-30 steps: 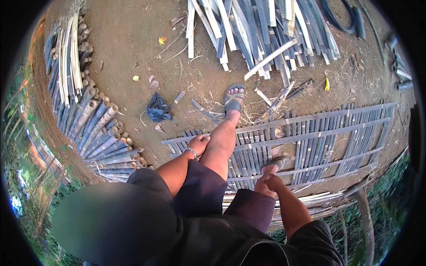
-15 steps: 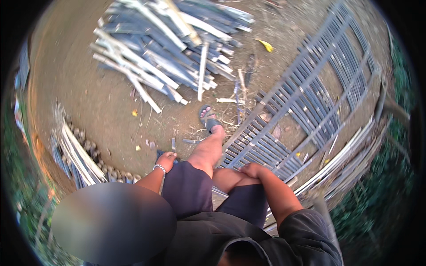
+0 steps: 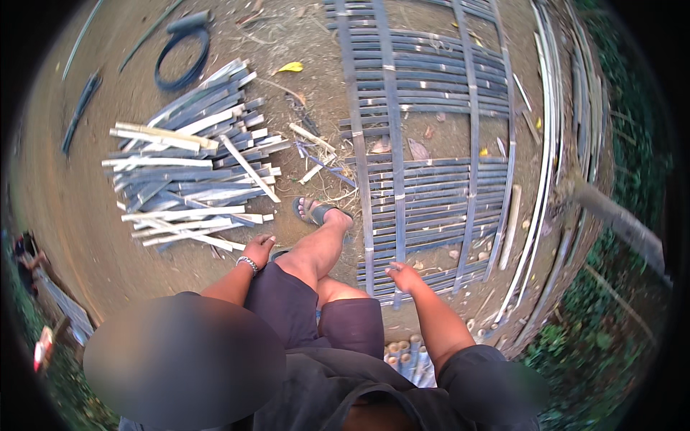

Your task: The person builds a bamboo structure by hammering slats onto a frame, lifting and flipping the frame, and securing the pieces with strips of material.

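Observation:
My left hand, with a bracelet at the wrist, hangs beside my left thigh, close to the near end of a heap of split bamboo slats. Its fingers are loosely extended, and I see nothing in them. My right hand is above the near edge of a bamboo lattice panel lying on the ground. Those fingers are curled together, and what they hold, if anything, is too small to make out. Whether the hand touches the panel I cannot tell. My sandalled foot is between heap and panel.
A coil of dark tubing lies beyond the heap. Long pale poles run along the panel's right side, near a thick post. Cut bamboo tubes are by my right leg. Bamboo scraps litter the ground ahead.
My view has turned right, so the heap and the panel now appear further left. My right hand has come off my thigh and is out over the panel's near edge. The left hand stays low beside my leg.

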Motion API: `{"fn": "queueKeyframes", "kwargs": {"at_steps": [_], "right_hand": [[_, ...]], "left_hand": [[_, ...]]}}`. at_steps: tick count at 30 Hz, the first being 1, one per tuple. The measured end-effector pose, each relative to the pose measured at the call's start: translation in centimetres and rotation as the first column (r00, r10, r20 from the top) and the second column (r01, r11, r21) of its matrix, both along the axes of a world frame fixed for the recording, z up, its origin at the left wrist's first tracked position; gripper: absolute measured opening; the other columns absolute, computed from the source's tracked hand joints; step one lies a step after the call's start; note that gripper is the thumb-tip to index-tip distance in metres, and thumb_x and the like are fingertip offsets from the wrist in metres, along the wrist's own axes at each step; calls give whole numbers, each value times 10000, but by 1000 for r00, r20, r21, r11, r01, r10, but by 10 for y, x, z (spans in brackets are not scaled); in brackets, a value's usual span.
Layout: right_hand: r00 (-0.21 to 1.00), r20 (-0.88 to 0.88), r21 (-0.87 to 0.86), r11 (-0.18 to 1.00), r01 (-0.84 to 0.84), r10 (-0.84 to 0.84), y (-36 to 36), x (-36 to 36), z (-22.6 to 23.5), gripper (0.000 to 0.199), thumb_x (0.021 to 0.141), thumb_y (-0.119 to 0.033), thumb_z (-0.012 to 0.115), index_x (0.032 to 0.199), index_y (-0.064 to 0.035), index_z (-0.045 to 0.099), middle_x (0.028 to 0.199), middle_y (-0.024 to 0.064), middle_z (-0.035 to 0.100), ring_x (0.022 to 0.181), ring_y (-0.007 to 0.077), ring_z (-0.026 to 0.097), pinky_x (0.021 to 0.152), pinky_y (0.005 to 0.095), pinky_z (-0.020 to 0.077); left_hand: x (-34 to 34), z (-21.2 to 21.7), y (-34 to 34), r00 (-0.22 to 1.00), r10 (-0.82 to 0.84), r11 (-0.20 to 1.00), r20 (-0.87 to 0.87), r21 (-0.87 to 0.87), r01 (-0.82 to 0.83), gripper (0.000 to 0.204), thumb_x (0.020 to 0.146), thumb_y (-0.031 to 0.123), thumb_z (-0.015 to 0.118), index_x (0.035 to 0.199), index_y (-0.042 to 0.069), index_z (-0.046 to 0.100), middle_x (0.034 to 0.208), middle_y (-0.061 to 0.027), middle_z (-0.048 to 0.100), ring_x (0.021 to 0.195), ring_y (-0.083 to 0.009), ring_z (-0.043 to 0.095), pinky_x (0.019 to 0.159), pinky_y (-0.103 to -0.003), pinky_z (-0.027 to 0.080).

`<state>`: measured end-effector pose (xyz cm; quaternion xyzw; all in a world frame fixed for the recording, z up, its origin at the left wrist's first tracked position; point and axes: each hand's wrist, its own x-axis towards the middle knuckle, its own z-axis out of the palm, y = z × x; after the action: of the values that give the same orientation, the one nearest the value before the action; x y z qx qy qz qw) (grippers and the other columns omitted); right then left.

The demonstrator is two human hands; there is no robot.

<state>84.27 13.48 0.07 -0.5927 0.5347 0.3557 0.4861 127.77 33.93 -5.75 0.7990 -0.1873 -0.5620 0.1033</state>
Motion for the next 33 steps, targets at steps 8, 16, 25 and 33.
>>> {"fn": "queueKeyframes", "kwargs": {"at_steps": [8, 16, 25, 33], "right_hand": [[911, 8, 117, 905, 409, -413, 183, -32, -15, 652, 959, -498, 647, 1408, -33, 567, 1188, 210, 720, 1128, 325, 685, 978, 377, 520], [953, 10, 263, 921, 288, -301, 352, 15, -29, 677, 976, -550, 581, 1453, -71, 535, 1350, 181, 646, 1255, 321, 614, 1065, 382, 459], [705, -66, 172, 688, 705, -706, 265, 82, -38, 656, 933, -518, 642, 1417, -80, 575, 1257, 188, 695, 1140, 326, 679, 970, 390, 525], [601, 61, 94, 604, 792, -797, 125, 136, 7, 614, 936, -493, 650, 1393, -87, 595, 1260, 194, 693, 1143, 324, 676, 970, 382, 518]], "left_hand": [[14, 47, -55, 951, -301, 951, 69, -56, 305, 552, 967, 469, 625, 1273, 11, 668, 1255, -223, 683, 1184, -340, 647, 1024, -382, 484], [108, 42, -64, 798, -510, 841, 321, -8, 540, 551, 990, 498, 550, 1203, 13, 698, 1200, -242, 687, 1144, -401, 645, 1000, -443, 489], [54, 16, -76, 767, -640, 768, 51, 98, 633, 475, 1002, 417, 554, 1235, 24, 686, 1249, -224, 677, 1197, -384, 620, 1027, -430, 476], [43, 62, -183, 755, -655, 756, -43, -49, 653, 457, 982, 367, 623, 1266, 11, 667, 1234, -216, 691, 1166, -345, 660, 1005, -391, 497]]}}
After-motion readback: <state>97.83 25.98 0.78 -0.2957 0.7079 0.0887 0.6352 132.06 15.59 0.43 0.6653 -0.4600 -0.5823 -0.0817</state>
